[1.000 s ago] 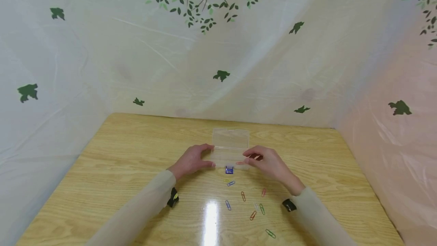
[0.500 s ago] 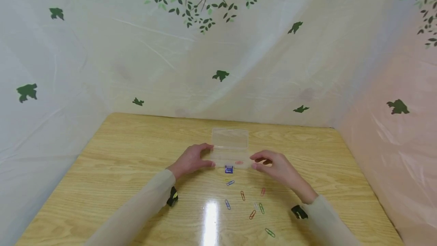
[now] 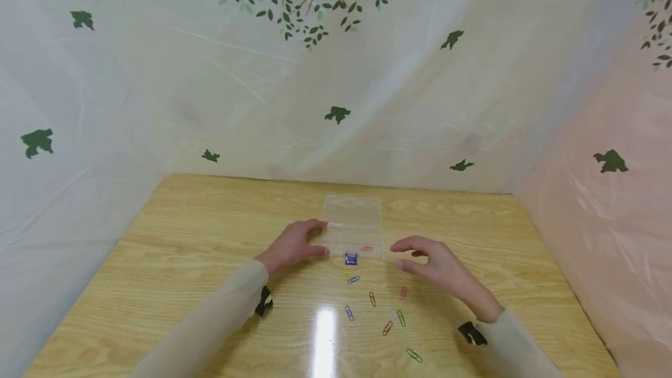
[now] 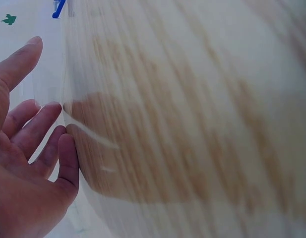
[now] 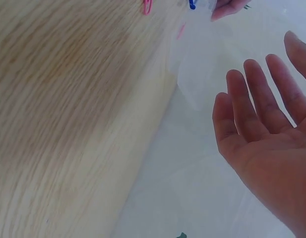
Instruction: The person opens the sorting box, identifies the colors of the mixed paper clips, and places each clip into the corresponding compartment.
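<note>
Evidently, a clear, shallow rectangular plastic box (image 3: 341, 239) is being steadied on the table, its transparent hinged lid (image 3: 352, 211) laid back toward the far side, presumably so that the inside is left fully reachable. A pinkish-red wire paper clip (image 3: 367, 248) is contained in it, toward the front and right of the middle. At the front edge a blue plastic clasp (image 3: 351, 259) is seen.

The box's left end is held by the left hand (image 3: 296, 244): the front corner is met by the thumb and the rear corner by the forefinger, so the end is spanned lightly, probably to keep so light a thing from sliding. By the right hand (image 3: 441, 264) nothing is grasped; its fingers are parted from the thumb and loosely bent, just off the box's right end.

In front of the clasp, a blue-violet paper clip (image 3: 353, 279) is found beside a faint yellow clip (image 3: 347, 275). Nearer the person, further coloured clips are scattered singly, among them a dark red clip (image 3: 372, 299), a pink clip (image 3: 403, 293) and a green clip (image 3: 414, 355); by such spacing each could be picked out easily.

All are borne by a wood-grained table (image 3: 226, 214), backed by a pale curtain (image 3: 220, 92) printed with green birds (image 3: 338, 114) and leafy branches (image 3: 315, 10).
</note>
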A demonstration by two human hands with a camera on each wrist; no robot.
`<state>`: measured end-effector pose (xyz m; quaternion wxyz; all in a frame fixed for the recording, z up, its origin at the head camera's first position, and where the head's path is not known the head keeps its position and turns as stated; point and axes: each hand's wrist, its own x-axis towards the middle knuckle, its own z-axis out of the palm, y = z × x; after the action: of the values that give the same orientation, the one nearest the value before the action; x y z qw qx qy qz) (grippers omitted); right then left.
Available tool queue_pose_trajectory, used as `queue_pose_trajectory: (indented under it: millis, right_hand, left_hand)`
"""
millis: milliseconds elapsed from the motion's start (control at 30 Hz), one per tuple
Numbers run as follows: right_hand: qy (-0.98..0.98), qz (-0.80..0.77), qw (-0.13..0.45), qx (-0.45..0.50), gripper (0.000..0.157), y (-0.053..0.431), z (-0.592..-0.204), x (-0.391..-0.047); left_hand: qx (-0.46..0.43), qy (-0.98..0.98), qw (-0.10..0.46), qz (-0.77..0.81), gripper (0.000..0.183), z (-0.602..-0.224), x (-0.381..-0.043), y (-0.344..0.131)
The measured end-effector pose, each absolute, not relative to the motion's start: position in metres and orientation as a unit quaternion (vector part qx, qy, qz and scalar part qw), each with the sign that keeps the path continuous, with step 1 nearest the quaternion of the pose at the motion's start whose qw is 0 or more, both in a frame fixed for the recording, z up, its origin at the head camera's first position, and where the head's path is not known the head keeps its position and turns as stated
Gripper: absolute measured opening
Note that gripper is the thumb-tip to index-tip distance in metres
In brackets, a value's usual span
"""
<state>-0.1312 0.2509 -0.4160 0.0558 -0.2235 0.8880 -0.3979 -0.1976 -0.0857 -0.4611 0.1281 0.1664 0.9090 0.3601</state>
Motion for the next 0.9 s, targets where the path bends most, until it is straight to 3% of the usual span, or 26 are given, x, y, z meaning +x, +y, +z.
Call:
queue_pose_trajectory:
  millis: [900]
  right_hand:
    - [0.864, -0.390, 0.148, -0.282, 0.027, 0.255, -0.438, -0.100]
  left_hand:
    - [0.171, 0.910, 0.131, 0.355, 0.069, -0.463, -0.201, -0.088]
